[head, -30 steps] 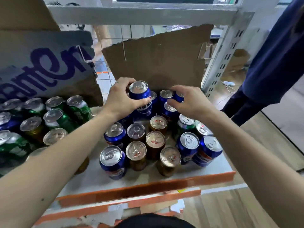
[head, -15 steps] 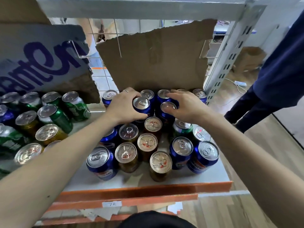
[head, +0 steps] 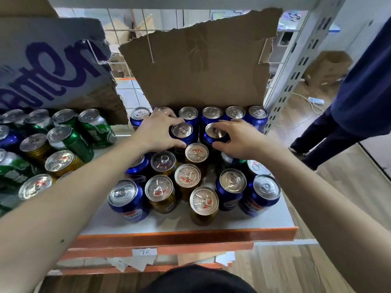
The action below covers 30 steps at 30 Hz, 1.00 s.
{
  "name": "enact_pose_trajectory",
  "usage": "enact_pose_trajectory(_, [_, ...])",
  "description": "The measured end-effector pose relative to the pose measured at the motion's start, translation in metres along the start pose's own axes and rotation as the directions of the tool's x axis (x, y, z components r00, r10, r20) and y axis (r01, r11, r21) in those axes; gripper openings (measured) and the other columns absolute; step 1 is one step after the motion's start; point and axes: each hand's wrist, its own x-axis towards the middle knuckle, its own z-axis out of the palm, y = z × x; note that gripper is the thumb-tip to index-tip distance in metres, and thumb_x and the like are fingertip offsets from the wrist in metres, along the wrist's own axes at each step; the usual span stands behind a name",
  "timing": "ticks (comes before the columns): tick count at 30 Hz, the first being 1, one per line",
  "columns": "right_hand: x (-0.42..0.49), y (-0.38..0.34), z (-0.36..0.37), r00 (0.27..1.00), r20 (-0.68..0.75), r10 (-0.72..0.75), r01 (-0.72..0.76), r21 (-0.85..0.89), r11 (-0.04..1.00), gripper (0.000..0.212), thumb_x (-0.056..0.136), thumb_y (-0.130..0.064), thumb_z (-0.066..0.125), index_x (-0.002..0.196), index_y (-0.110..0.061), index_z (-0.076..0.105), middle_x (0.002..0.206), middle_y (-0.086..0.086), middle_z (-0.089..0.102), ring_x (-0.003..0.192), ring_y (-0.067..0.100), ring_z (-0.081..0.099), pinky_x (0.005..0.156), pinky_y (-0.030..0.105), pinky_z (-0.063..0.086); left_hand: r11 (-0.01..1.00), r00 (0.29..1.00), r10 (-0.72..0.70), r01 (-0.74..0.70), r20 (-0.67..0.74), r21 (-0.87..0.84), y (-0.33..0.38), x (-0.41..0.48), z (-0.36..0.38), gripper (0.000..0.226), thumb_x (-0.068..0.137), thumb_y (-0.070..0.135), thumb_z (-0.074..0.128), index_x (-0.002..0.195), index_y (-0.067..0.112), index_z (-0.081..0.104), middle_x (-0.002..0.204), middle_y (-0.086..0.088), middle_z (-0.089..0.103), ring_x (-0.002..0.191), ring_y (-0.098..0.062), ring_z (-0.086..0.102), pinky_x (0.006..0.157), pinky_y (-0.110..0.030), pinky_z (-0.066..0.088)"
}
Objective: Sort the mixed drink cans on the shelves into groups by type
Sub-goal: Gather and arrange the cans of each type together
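Observation:
My left hand (head: 157, 132) grips a blue cola can (head: 182, 132) standing on the shelf, just in front of a back row of blue cans (head: 211, 114). Beside it, my right hand (head: 239, 138) grips a second blue can (head: 214, 132), thumb on its near side. In front of them stand several gold cans (head: 196, 154) mixed with more blue cans (head: 231, 183) on the white shelf board (head: 190, 226). At the left, green cans (head: 70, 140) mix with gold and blue ones.
A torn brown cardboard sheet (head: 203, 60) stands behind the back row. A printed carton flap (head: 48, 62) overhangs the left cans. The shelf has an orange front rail (head: 179, 237) and a grey perforated upright (head: 296, 66). A person in dark blue (head: 359, 92) stands at the right.
The left hand has lowered its blue can from mid-air onto the shelf in front of the back row. The right hand has set a blue can beside it.

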Motion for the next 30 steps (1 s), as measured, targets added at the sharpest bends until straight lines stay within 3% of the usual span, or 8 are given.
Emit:
enact_pose_trajectory(4, [0.0,0.0,0.001,1.0,-0.003,0.002,-0.002,0.0,1.0,0.059,0.093,-0.048,0.058,0.146,-0.031,0.041,0.139,-0.003,0.055,0.133,0.027,0.039,0.11,0.052,0.032,0.999,0.999,-0.018,0.019,0.046,-0.033,-0.004,-0.001,0.004,0.081,0.078,0.053,0.077,0.148,0.03,0.043,0.145,0.004,0.044,0.136,-0.027,0.035,0.113,-0.045,0.032])
enact_pose_trajectory(7, [0.0,-0.001,0.001,1.0,0.002,0.007,-0.007,0.008,1.0,0.059,0.092,-0.049,0.058,0.146,-0.032,0.042,0.147,-0.004,0.049,0.136,0.027,0.037,0.113,0.054,0.029,0.998,0.999,0.003,-0.005,0.033,0.07,-0.003,-0.006,0.007,0.081,0.083,0.057,0.069,0.151,0.027,0.037,0.15,0.0,0.043,0.14,-0.028,0.034,0.123,-0.046,0.01])
enact_pose_trajectory(9, [-0.002,-0.003,0.0,1.0,-0.005,0.012,-0.012,0.022,1.0,0.059,0.092,-0.049,0.059,0.146,-0.033,0.043,0.155,-0.004,0.04,0.14,0.027,0.034,0.114,0.055,0.027,0.993,1.0,0.019,-0.018,-0.005,0.117,-0.003,-0.012,0.009,0.082,0.085,0.059,0.065,0.153,0.023,0.035,0.152,-0.004,0.041,0.142,-0.026,0.035,0.123,-0.047,0.003])
enact_pose_trajectory(13, [-0.015,-0.007,-0.004,0.997,-0.068,-0.025,0.028,0.05,0.998,0.056,0.093,-0.043,0.061,0.145,-0.03,0.047,0.155,-0.003,0.04,0.142,0.026,0.034,0.115,0.053,0.027,0.998,0.995,0.036,-0.03,-0.098,0.057,-0.001,-0.034,0.006,0.073,0.089,0.05,0.064,0.151,0.023,0.036,0.151,-0.005,0.041,0.14,-0.027,0.036,0.123,-0.048,0.008])
enact_pose_trajectory(19, [-0.036,-0.006,-0.008,0.99,-0.139,-0.038,0.054,0.107,0.993,0.05,0.094,-0.034,0.063,0.143,-0.027,0.052,0.153,0.003,0.044,0.142,0.021,0.039,0.112,0.033,0.03,0.988,0.979,0.152,-0.149,-0.137,0.037,0.01,-0.072,0.006,0.061,0.088,0.047,0.066,0.142,0.021,0.051,0.139,-0.002,0.05,0.125,-0.027,0.044,0.112,-0.042,0.024])
enact_pose_trajectory(22, [-0.045,-0.003,-0.008,0.987,-0.158,-0.032,0.052,0.129,0.99,0.048,0.094,-0.032,0.063,0.141,-0.024,0.054,0.152,0.002,0.046,0.139,0.02,0.043,0.107,0.029,0.033,0.971,0.967,0.239,-0.234,-0.089,0.058,0.013,-0.08,0.013,0.059,0.082,0.058,0.053,0.13,0.024,0.062,0.131,0.003,0.054,0.12,-0.022,0.049,0.112,-0.045,0.028])
enact_pose_trajectory(26, [-0.055,-0.004,-0.008,0.984,-0.172,-0.047,0.066,0.109,0.992,0.046,0.095,-0.031,0.061,0.14,-0.021,0.056,0.149,-0.001,0.05,0.138,0.017,0.041,0.1,0.019,0.026,0.948,0.95,0.31,-0.312,0.041,0.063,0.014,-0.087,0.027,0.051,0.082,0.048,0.05,0.128,0.03,0.064,0.133,0.009,0.052,0.123,-0.016,0.045,0.116,-0.055,0.022])
enact_pose_trajectory(30, [-0.063,-0.009,-0.005,0.983,-0.161,-0.088,0.102,0.08,0.992,0.044,0.095,-0.034,0.061,0.137,-0.021,0.058,0.147,-0.001,0.051,0.138,0.016,0.042,0.108,0.027,0.029,0.942,0.939,0.321,-0.329,0.121,0.059,0.014,-0.09,0.026,0.058,0.075,0.047,0.045,0.129,0.033,0.063,0.136,0.011,0.049,0.123,-0.015,0.044,0.114,-0.054,0.024])
